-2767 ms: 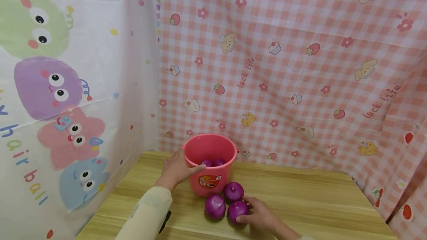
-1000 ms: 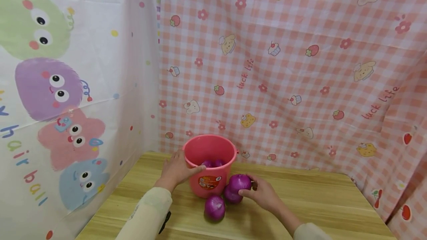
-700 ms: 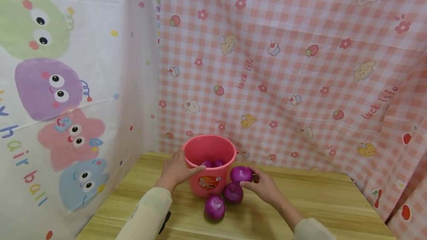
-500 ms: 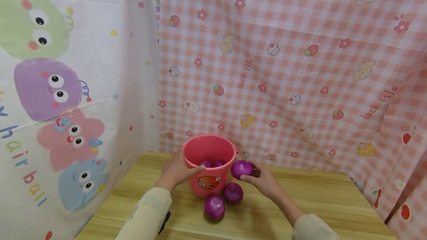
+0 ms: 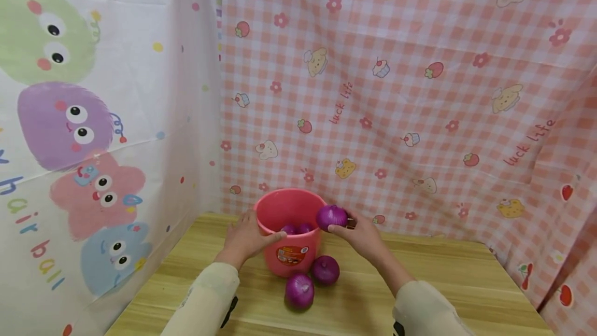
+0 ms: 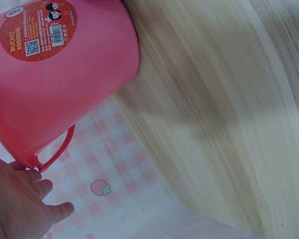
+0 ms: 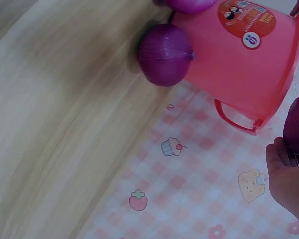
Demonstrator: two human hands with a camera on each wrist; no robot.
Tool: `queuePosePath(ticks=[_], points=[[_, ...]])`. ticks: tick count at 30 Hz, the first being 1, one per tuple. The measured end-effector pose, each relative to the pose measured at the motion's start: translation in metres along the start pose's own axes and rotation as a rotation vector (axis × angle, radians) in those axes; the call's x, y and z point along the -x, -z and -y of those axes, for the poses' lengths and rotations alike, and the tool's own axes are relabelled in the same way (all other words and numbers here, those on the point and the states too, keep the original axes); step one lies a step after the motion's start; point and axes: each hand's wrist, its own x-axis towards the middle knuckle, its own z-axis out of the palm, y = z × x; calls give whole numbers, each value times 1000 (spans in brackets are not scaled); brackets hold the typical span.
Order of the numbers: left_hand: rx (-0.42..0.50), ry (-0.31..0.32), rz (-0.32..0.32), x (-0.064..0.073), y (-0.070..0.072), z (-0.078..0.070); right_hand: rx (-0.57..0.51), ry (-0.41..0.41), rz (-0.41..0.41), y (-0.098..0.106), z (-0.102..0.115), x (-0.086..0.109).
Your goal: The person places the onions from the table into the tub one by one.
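A pink bucket (image 5: 291, 255) with a red label stands upright on the wooden table. My left hand (image 5: 247, 235) holds its left side at the rim, thumb along the front edge; in the left wrist view its fingers (image 6: 42, 186) lie beside the handle's end. Purple onions (image 5: 304, 228) are visible inside. My right hand (image 5: 364, 232) grips another purple onion (image 5: 332, 217), raised beside the bucket's right rim and overlapping it in the head view. Below, two onions sit on the table: one (image 5: 325, 270) by the bucket's base, the other (image 5: 299, 291) in front.
The wooden table (image 5: 420, 274) reaches back to a pink checked curtain (image 5: 396, 102). At the left hangs a white cloth (image 5: 154, 118) with cartoon figures. The bucket's handle (image 7: 234, 119) hangs against its outside in the right wrist view.
My right hand has lifted one onion from the group on the table and carried it up to the bucket's right rim. My left hand has stayed on the bucket.
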Motion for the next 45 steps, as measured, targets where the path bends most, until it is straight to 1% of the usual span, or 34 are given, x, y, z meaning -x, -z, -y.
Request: queuePosePath(ticks=[5, 9, 15, 20, 28, 32, 39, 41, 45], points=[[2, 1, 5, 0, 1, 0, -48, 18, -5, -7, 8, -7], [-2, -4, 4, 0, 1, 0, -51, 32, -12, -12, 12, -12], [1, -1, 2, 0, 0, -1, -5, -13, -37, -20, 18, -20], [2, 2, 5, 0, 1, -1, -32, -8, -27, -29, 22, -26], [-4, -10, 10, 2, 3, -2, -65, 1, -4, -45, 30, -31], [-3, -8, 14, 2, 4, -1, -61, 18, 10, -54, 32, -34], [6, -9, 10, 0, 2, 1, 5, 45, 9, -67, 36, -37], [5, -13, 10, 0, 1, 1, 13, 41, 11, -70, 37, -37], [9, -11, 10, 0, 0, 1, -1, -4, 19, -75, 37, -36]])
